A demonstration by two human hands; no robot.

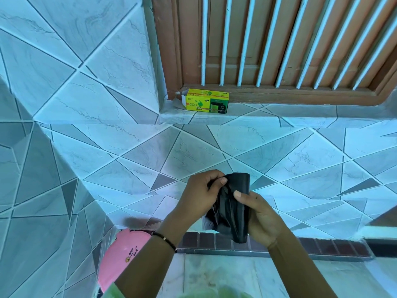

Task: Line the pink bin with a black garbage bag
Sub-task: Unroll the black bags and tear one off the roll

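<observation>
A folded black garbage bag (233, 208) is held up in front of the tiled wall, between both hands. My left hand (203, 195) pinches its upper left edge with thumb and fingers. My right hand (261, 218) grips its right side, thumb on the front of the plastic. The pink bin (124, 254) stands on the floor at the lower left corner of the wall, partly hidden behind my left forearm; only its rounded pink side shows.
A yellow and green bin-bag box (206, 101), one end flap open, lies on the tiled window ledge (279, 114) under a barred wooden window (279, 44). A dark brick-red skirting strip (322, 247) runs along the wall base above the pale floor tiles (214, 274).
</observation>
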